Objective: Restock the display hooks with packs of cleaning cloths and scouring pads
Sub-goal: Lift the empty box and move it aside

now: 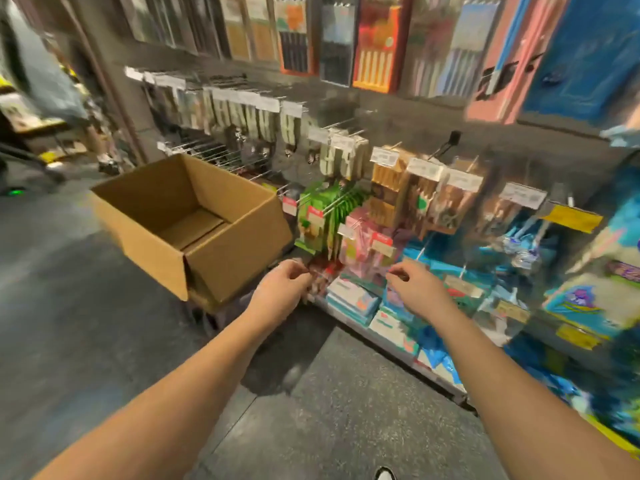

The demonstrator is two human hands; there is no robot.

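The view is blurred by motion. My left hand reaches to a red pack low on the display, its fingers curled at the pack's edge. My right hand is out in front of the pink packs, fingers curled; whether it pinches anything I cannot tell. Green packs hang on a hook just above the red one. Brown scouring-pad packs hang further up to the right. Several bare metal hooks stick out at the left of the panel.
An open cardboard box stands to the left of the display, apparently with nothing inside. Blue and white packs fill the lower shelf edge. Tall packaged goods hang above. Grey floor lies below, with a shoe tip at the bottom.
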